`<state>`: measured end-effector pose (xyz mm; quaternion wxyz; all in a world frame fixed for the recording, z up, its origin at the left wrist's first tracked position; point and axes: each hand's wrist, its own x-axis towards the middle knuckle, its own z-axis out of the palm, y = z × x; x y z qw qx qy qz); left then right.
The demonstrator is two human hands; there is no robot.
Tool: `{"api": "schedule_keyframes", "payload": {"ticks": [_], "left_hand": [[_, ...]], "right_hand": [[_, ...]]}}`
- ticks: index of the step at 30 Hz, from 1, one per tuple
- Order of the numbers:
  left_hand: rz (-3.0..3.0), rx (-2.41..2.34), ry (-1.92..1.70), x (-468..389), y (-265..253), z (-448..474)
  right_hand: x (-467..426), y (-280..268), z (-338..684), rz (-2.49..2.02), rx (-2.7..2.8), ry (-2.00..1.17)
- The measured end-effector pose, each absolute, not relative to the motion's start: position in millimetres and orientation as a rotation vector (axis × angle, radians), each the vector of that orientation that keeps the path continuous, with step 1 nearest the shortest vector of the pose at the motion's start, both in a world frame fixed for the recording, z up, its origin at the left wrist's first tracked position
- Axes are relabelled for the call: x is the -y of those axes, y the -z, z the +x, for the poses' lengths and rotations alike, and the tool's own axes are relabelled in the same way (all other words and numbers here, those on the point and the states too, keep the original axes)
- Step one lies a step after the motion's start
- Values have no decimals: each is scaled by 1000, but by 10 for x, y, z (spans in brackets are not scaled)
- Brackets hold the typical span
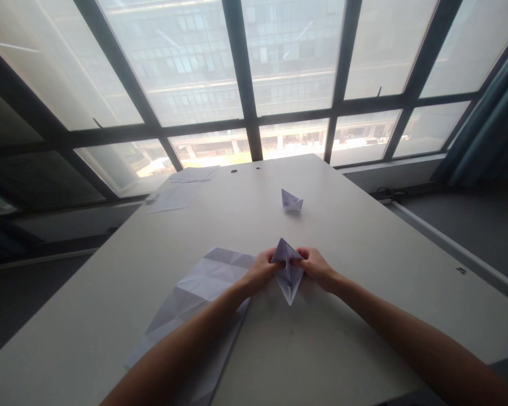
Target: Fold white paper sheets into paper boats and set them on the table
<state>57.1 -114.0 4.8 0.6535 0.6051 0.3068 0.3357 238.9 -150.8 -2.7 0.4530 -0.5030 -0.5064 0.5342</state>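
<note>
A folded white paper piece, diamond-shaped from above with a hollow along its middle, is held between both hands over the table. My left hand grips its left side, the thumb pressed on the inner fold. On the opposite side my right hand pinches the paper the same way, its thumb reaching inside. The fingers beneath the paper are mostly hidden. Farther back on the table stands a small folded paper boat, touched by neither hand. A large creased sheet of paper lies under my left forearm.
The white table reaches toward tall dark-framed windows. Several flat paper sheets lie at its far left. Two small dark fittings sit near the far edge. A blue curtain hangs at the right, and a cable lies beyond the table's right edge.
</note>
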Motion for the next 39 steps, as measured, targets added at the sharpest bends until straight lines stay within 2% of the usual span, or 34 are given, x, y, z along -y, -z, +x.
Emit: {"api": "schedule_keyframes", "payload": {"ticks": [6,19,39], "left_hand": [[1326,-675,-753,1124,-22,563],[923,-594,-629,1198,-50,564],[884,-699,-680,1142,106,588]], "right_hand": [[1488,62,2412,-1283,1183,-1355],[1515,-43,2387,-1000,928,-1750],[1478,19,2404,-954,751,-1795]]}}
